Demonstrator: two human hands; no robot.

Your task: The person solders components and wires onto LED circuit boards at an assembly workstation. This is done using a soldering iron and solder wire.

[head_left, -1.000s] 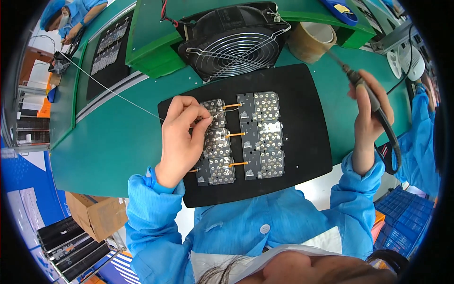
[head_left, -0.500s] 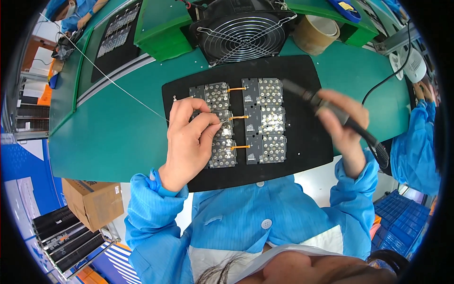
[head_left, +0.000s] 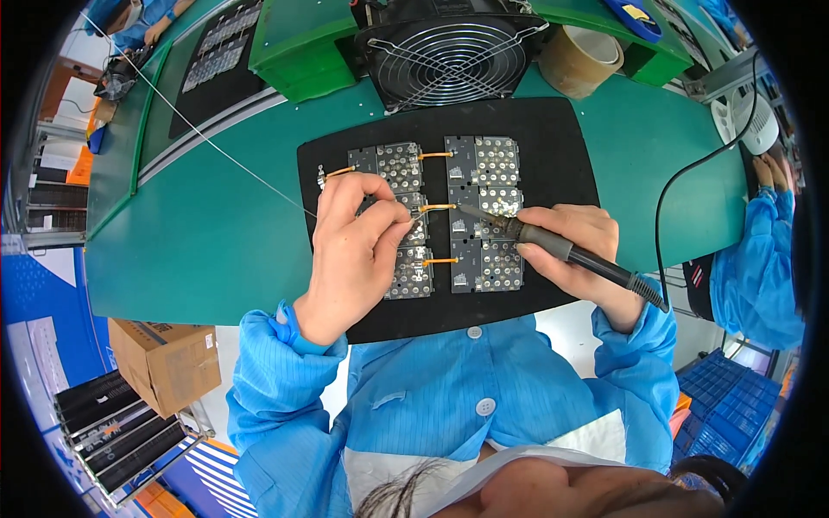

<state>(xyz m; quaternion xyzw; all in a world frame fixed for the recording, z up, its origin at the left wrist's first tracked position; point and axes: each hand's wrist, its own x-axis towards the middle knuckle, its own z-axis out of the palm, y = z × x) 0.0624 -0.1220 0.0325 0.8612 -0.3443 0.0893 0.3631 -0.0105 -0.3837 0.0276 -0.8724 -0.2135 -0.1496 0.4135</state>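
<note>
My left hand (head_left: 345,255) is closed in a pinch on a thin solder wire (head_left: 207,138) that runs in from the far left. Its fingertips hover over the middle of the left column of black circuit boards (head_left: 399,166). In my right hand (head_left: 585,246) is a soldering iron (head_left: 553,243), its tip at the right end of the middle orange wire (head_left: 439,207). That end meets a board in the right column (head_left: 465,268). Short orange wires bridge the two columns. My left fingers hide part of the left boards. All boards lie on a black mat (head_left: 561,164).
Behind the mat stands a black fan (head_left: 445,65) with a wire guard, beside a roll of tape (head_left: 580,60) and a green stand (head_left: 302,56). The iron's black cable (head_left: 663,198) curves along the right. A cardboard box (head_left: 168,363) sits lower left; a co-worker's sleeve (head_left: 760,268) shows right.
My right hand has brought the soldering iron left and down, from beside the boards onto the middle orange wire's right end. My left hand keeps its pinch near the same place.
</note>
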